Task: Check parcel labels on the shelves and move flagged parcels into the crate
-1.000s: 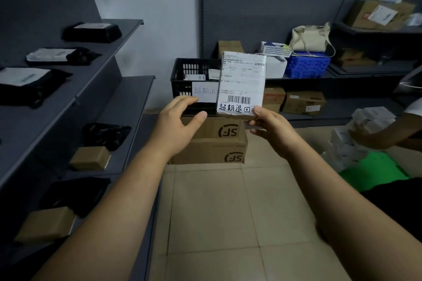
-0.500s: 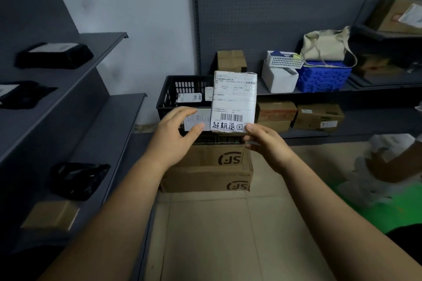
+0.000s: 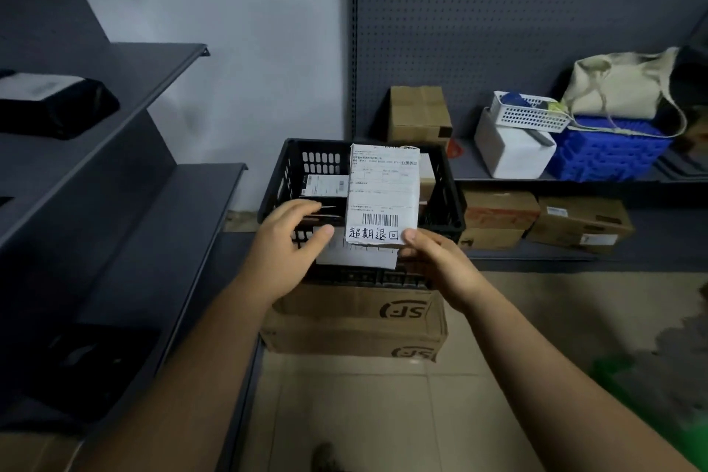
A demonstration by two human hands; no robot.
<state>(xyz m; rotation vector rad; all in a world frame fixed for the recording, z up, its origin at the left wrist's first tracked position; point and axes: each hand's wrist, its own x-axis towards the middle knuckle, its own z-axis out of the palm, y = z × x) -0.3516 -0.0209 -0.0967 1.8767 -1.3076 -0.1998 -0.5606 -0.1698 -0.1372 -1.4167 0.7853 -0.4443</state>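
Item: small cardboard parcel faced with a white shipping label; barcode, handwritten 超期退回 along the lower edge, small print illegible. Held upright over a black slotted plastic crate. Right hand pinches its lower right corner. Left hand just beside it, fingers loosely spread, holding nothing. Crate rests on brown cardboard boxes with "SF" printed upside down.

One head-worn wide-angle view, looking forward and down along both forearms; left hand, right hand, parcel and crate near, centre frame; shelves at left.
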